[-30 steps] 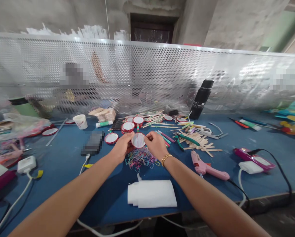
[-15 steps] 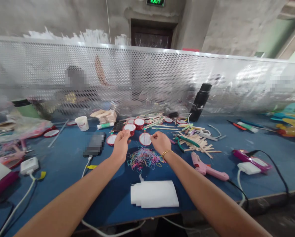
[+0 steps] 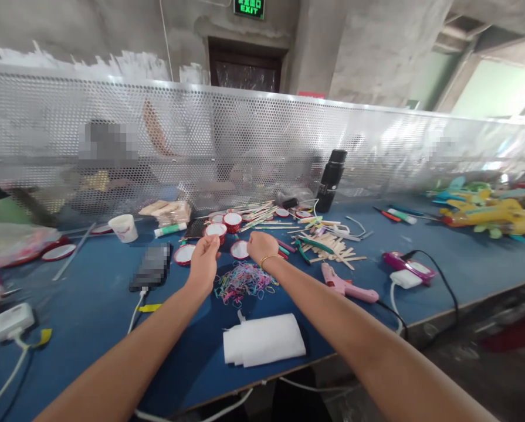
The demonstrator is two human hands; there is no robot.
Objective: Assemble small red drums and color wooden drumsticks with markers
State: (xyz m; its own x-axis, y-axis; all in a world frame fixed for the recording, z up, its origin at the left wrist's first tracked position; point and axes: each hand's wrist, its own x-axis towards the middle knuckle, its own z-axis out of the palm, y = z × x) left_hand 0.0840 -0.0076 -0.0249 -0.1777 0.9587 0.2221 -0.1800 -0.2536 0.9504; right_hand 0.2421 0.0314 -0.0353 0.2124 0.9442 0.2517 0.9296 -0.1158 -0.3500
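Handwork on the red-rimmed white disc [image 3: 239, 250] looks like the step in hand — it shows between my two grips, just beside the right one. Next, I judge, calls for a light fingertip pinch. My right hand [image 3: 263, 246] curls inward, my left hand [image 3: 203, 265] bunches its fingers beyond the rubber-band pile's [image 3: 242, 284] left edge — whether either holds anything, I cannot tell.

Bare concrete walls [image 3: 368, 64] and 1 glowing exit sign [image 3: 249, 7] frame a craft workshop, where a blue workbench [image 3: 192, 346] runs along a perforated metal screen [image 3: 262, 140]. Pliers [image 3: 318, 244], a glue gun [image 3: 345, 287] (pink, with a cord), wooden sticks [image 3: 345, 256], red-rimmed discs [image 3: 232, 219] and heaped colored loops [image 3: 244, 281] crowd its top.
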